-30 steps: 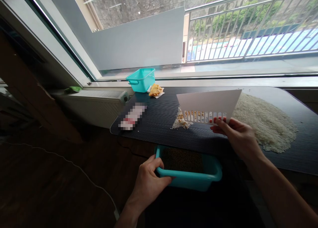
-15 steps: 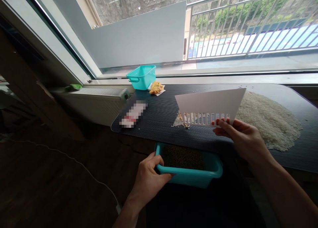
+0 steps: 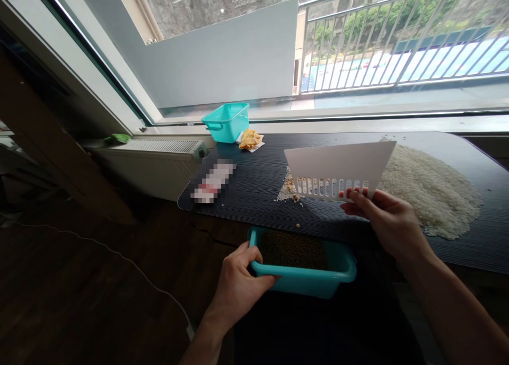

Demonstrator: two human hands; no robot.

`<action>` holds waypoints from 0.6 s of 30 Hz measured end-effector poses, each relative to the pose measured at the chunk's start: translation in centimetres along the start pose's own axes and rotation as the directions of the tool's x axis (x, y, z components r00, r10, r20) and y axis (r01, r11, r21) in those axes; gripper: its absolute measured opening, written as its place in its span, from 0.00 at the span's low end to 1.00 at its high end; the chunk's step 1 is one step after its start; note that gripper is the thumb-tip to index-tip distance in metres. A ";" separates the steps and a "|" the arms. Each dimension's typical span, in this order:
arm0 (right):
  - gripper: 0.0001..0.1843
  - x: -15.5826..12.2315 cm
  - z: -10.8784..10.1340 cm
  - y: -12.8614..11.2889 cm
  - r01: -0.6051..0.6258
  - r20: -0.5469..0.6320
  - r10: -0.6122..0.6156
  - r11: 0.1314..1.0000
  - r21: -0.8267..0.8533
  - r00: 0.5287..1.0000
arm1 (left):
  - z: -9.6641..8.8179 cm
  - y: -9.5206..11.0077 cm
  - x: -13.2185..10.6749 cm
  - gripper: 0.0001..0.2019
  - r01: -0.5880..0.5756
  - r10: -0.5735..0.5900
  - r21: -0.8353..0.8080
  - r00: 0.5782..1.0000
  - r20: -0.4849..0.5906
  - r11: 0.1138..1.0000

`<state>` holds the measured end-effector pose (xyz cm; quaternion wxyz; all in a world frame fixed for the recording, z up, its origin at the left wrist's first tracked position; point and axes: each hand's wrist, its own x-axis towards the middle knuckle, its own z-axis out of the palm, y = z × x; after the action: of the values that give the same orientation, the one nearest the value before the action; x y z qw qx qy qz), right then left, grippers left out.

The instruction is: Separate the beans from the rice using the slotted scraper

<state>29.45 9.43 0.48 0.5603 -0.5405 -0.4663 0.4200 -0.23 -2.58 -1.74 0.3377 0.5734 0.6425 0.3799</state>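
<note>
My left hand [image 3: 237, 288] grips the left rim of a teal bin [image 3: 318, 285], held just under the near edge of the black table [image 3: 254, 190]. The bin holds brownish grains. My right hand [image 3: 387, 222] pinches the lower edge of a white slotted card [image 3: 338, 166], standing tilted on the table. Behind the card's slots lies a small heap of white rice mixed with yellow beans [image 3: 289, 189]. One loose bean [image 3: 297, 225] lies near the table edge. A large rice pile [image 3: 431, 193] spreads to the right.
A second teal bin [image 3: 226, 122] stands at the table's far left corner, next to a yellow wrapper [image 3: 250, 139]. A blurred flat packet [image 3: 213, 181] lies on the left of the table. A white radiator [image 3: 155, 158] is further left; a cable [image 3: 119, 259] crosses the dark floor.
The card has shifted slightly right and nearer the table edge. A single bean now lies loose near the edge above the bin. My left hand has stayed on the bin.
</note>
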 end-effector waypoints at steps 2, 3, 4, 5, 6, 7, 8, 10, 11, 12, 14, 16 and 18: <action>0.36 0.3 0.1 0.1 -0.008 0.037 0.008 1.000 0.007 0.999 | 0.0 0.0 0.0 0.13 0.002 -0.002 0.002 1.000 0.001 1.000; 0.35 0.3 0.1 0.2 -0.014 0.054 0.013 1.000 0.010 0.998 | -0.1 0.0 0.1 0.13 0.001 -0.001 0.004 1.000 0.001 1.000; 0.35 0.4 0.0 0.2 -0.015 0.064 0.015 1.000 0.014 0.998 | -0.1 0.0 0.1 0.13 0.000 0.000 0.007 1.000 0.001 1.000; 0.34 0.4 0.0 0.2 -0.013 0.065 0.012 1.000 0.016 0.998 | -0.1 0.0 0.1 0.13 -0.001 0.001 0.008 1.000 0.002 1.000; 0.33 0.4 0.0 0.1 -0.005 0.059 0.005 1.000 0.016 0.998 | -0.2 0.0 0.1 0.13 -0.001 0.001 0.009 1.000 0.002 1.000; 0.33 0.5 0.1 0.1 0.003 0.051 -0.004 1.000 0.015 0.999 | -0.2 0.0 0.2 0.13 -0.001 0.001 0.009 1.000 0.001 1.000; 0.33 0.5 0.2 0.0 0.009 0.048 -0.009 1.000 0.014 0.999 | -0.2 0.0 0.2 0.14 0.000 0.000 0.007 1.000 0.000 1.000; 0.34 0.6 0.5 -0.2 0.009 0.057 -0.009 1.000 0.012 0.998 | -0.2 0.0 0.2 0.14 0.002 -0.002 0.006 1.000 -0.005 1.000; 0.35 0.6 0.7 -0.2 0.004 0.068 -0.005 1.000 0.013 0.998 | -0.2 0.0 0.2 0.14 0.001 -0.001 0.007 1.000 -0.007 1.000; 0.35 0.6 0.7 -0.3 -0.001 0.077 0.000 1.000 0.013 0.997 | -0.2 0.0 0.1 0.14 -0.001 0.001 0.008 1.000 -0.007 1.000; 0.34 0.4 0.6 -0.1 -0.013 0.097 0.013 1.000 0.004 0.995 | -0.2 0.0 0.1 0.14 -0.007 0.007 0.012 1.000 -0.008 1.000; 0.33 0.2 0.1 0.2 -0.013 0.094 0.014 1.000 -0.011 0.995 | -0.2 0.0 0.1 0.14 -0.014 0.014 0.015 1.000 -0.012 1.000; 0.30 0.0 -0.4 0.8 -0.001 0.072 0.003 1.000 -0.020 0.997 | -0.3 0.1 0.1 0.15 -0.015 0.016 0.015 1.000 -0.017 1.000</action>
<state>29.90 9.40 -0.34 0.5374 -0.5311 -0.4898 0.4350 -0.44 -2.48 -1.57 0.3248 0.5776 0.6438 0.3825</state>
